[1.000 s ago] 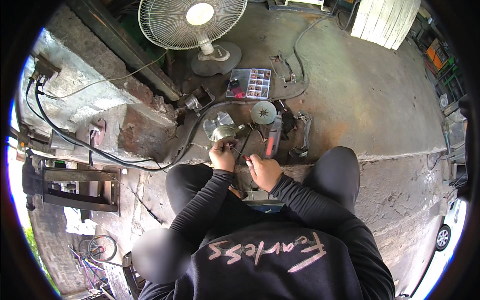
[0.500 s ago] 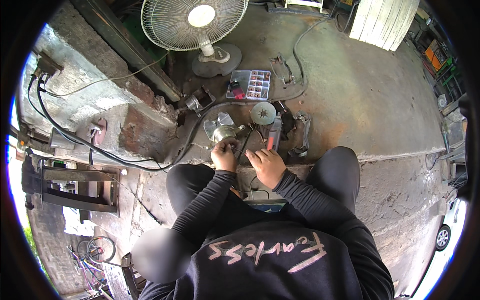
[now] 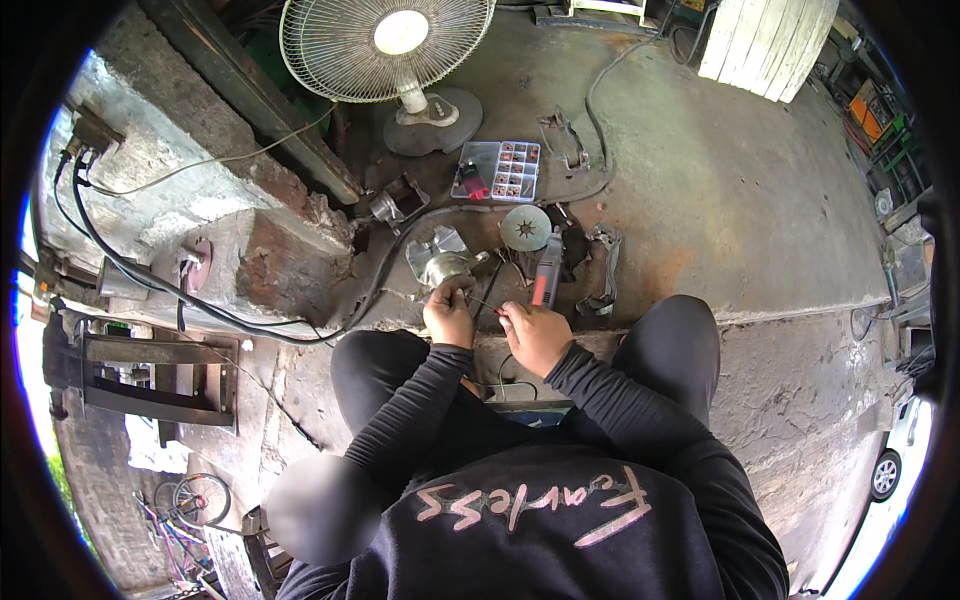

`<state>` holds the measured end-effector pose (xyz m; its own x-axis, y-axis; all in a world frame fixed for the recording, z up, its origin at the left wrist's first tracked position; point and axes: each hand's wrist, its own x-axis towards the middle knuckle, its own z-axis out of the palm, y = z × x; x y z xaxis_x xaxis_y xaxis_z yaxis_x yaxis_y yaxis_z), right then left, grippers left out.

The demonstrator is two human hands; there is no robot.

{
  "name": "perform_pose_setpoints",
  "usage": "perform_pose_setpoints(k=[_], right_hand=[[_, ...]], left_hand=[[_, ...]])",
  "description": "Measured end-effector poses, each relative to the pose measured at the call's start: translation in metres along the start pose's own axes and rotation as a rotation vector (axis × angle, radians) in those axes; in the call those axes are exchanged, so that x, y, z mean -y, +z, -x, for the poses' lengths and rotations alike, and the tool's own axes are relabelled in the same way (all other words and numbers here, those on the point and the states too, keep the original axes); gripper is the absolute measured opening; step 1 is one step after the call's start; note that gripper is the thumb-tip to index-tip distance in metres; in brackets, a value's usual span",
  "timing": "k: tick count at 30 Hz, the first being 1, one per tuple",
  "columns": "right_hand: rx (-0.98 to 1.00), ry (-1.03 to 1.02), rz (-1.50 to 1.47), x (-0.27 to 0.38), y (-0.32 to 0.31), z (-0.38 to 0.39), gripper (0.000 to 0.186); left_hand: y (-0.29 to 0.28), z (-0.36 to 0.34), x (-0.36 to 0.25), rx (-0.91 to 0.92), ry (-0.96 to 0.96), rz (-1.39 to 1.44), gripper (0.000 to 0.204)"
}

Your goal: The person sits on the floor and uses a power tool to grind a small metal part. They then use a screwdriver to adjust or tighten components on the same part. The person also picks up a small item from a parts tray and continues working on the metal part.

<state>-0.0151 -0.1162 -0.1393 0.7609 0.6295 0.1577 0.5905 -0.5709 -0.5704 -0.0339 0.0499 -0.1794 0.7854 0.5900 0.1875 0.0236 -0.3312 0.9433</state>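
My right hand [image 3: 538, 338] is closed on a thin metal tool with a red grip [image 3: 501, 311], perhaps a small screwdriver. The slim shaft slants up-left toward my left hand [image 3: 449, 315]. That hand's fingers are pinched together at the near side of a silver round metal housing [image 3: 447, 267]; whatever sits between them is too small to make out. Just beyond my right hand lies an angle grinder [image 3: 546, 278] with a red and grey body. At its far end is a pale round disc [image 3: 526, 229].
A clear compartment box [image 3: 518, 170] with small copper-coloured parts lies farther off, near a standing fan [image 3: 400, 60]. A thick cable [image 3: 600, 110] snakes across the floor. Metal brackets [image 3: 604, 270] lie right of the grinder, and a concrete block [image 3: 290, 250] stands at left.
My right hand's fingers have shifted slightly, and the tool's red grip now shows at their tips. My left hand stays beside the metal housing.
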Motion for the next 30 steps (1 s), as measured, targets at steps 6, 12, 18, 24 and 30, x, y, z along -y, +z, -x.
perform_pose_setpoints(k=[6, 12, 18, 24, 30], right_hand=[[-0.215, -0.092, -0.084, -0.006, 0.005, -0.002, 0.017], [-0.189, 0.031, -0.258, -0.008, 0.013, -0.005, 0.012], [-0.161, 0.106, -0.306, -0.005, 0.010, -0.002, 0.014], [-0.264, -0.030, -0.274, -0.002, 0.011, -0.001, 0.012], [-0.236, -0.002, -0.256, -0.001, 0.011, -0.001, 0.014]], left_hand=[[0.004, 0.001, 0.003, 0.005, -0.015, 0.069, 0.020], [0.003, 0.006, -0.008, 0.022, 0.059, -0.050, 0.020], [0.003, 0.009, -0.021, 0.025, 0.061, -0.042, 0.020], [0.003, 0.008, -0.024, 0.035, 0.037, -0.014, 0.020], [0.002, 0.008, -0.025, 0.039, 0.018, -0.031, 0.020]])
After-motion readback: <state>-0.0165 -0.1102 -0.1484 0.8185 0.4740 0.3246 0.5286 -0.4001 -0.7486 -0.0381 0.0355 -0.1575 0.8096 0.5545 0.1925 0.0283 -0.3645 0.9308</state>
